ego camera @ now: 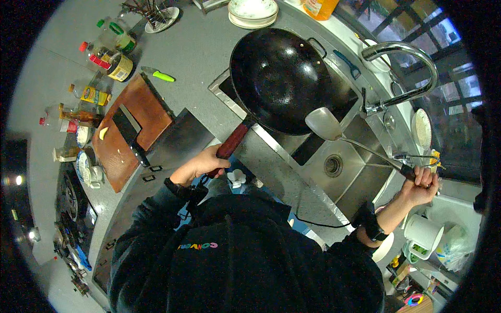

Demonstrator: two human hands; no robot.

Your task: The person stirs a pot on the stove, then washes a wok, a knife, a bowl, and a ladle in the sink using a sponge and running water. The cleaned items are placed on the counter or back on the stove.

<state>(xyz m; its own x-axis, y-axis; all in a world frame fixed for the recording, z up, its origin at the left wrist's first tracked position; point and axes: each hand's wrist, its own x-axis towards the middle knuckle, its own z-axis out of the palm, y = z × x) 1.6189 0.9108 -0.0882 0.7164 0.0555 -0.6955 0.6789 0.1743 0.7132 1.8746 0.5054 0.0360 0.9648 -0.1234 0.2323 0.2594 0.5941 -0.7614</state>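
My left hand (204,162) grips the dark red wooden handle of a black wok (274,78). The wok is held over the double sink and looks bare and shiny inside. At the right, my right hand (420,187) is closed around the dark handle of a metal wok spatula (328,124). The spatula's blade overlaps the wok's near right rim in the picture; whether they touch I cannot tell. Below the blade lies the sink basin (352,156) with its round drain strainer (333,165).
A chrome faucet (426,66) arches above the sink's right side. On the left counter lies a wooden cutting board (129,133) with a cleaver (129,129). A green-handled knife (162,76) is beyond it. Several bottles (94,96) line the wall. Stacked bowls (252,13) stand behind the wok.
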